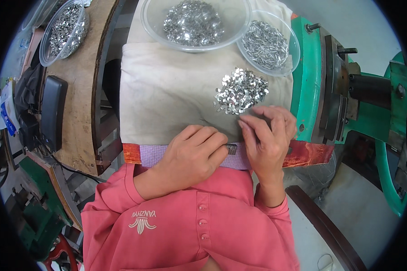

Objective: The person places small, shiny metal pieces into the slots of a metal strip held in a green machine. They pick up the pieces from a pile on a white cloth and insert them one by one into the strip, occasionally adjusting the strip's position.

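My left hand (pixel 194 152) grips a small dark block (pixel 232 149); my right hand (pixel 269 135) curls beside the silvery pile (pixel 242 91), whether pinching anything I can't tell.

The central tabletop (pixel 163 99) is covered with pale cloth. To its left stands a separate side tabletop (pixel 79 117) of brown wood with a dark, uneven edge. Dark green equipment (pixel 54 205) occupies the lower left. A bright green machine frame (pixel 305 81) adjoins the right side. Floor (pixel 371 221): pale. Armrest (pixel 325 230), lower right: dark, curved. Lighting: even, soft-shadowed.
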Motion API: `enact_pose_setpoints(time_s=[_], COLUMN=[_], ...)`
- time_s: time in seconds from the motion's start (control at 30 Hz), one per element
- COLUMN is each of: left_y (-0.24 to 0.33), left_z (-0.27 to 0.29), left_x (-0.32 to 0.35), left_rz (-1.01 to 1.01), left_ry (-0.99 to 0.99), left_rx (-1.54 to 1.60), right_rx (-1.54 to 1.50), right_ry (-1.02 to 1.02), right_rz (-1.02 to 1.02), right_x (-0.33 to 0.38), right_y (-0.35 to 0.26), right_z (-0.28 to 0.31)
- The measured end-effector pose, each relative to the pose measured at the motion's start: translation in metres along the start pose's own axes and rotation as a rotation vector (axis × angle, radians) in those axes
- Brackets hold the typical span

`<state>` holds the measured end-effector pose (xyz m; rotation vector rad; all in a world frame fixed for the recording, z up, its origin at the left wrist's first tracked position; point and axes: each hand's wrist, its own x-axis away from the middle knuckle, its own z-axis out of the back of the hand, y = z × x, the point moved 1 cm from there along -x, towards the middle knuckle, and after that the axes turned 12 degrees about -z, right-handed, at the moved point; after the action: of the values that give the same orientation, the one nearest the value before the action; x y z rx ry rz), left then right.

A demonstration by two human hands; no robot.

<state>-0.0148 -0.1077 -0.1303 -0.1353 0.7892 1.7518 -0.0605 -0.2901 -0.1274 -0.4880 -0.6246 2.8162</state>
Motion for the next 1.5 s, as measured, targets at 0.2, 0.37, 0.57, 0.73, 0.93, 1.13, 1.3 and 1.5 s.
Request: enact_pose_setpoints(time_s=[0.2, 0.37, 0.57, 0.73, 0.93, 1.13, 1.3, 1.5], left_y=[-0.013, -0.031, -0.038, -0.046, -0.048, -0.048, -0.048, -0.050], left_z=[0.016, 0.022, 0.029, 0.035, 0.030, 0.025, 0.026, 0.033], left_x=[-0.004, 0.000, 0.003, 0.008, 0.006, 0.006, 0.006, 0.012], left_rz=[0.148, 0.277, 0.338, 0.340, 0.310, 0.313, 0.293, 0.367], left_ry=[0.100, 0.021, -0.001, 0.014, 0.001, 0.030, 0.024, 0.038], left_rx=[-0.134, -0.251, -0.057, 0.042, 0.020, 0.000, 0.015, 0.123], right_rx=[0.077, 0.078, 0.094, 0.099, -0.047, -0.045, -0.043, -0.069], right_ry=[-0.031, -0.022, -0.032, -0.035, -0.080, -0.160, -0.181, -0.160], right_rz=[0.052, 0.063, 0.063, 0.053, -0.023, -0.008, -0.006, 0.004], right_x=[-0.009, -0.007, -0.009, -0.007, 0.007, 0.034, 0.040, 0.038], right_y=[-0.002, -0.005, -0.003, -0.003, -0.002, 0.000, -0.002, -0.002], right_z=[-0.005, -0.003, -0.002, -0.002, 0.016, 0.023, 0.022, 0.024])
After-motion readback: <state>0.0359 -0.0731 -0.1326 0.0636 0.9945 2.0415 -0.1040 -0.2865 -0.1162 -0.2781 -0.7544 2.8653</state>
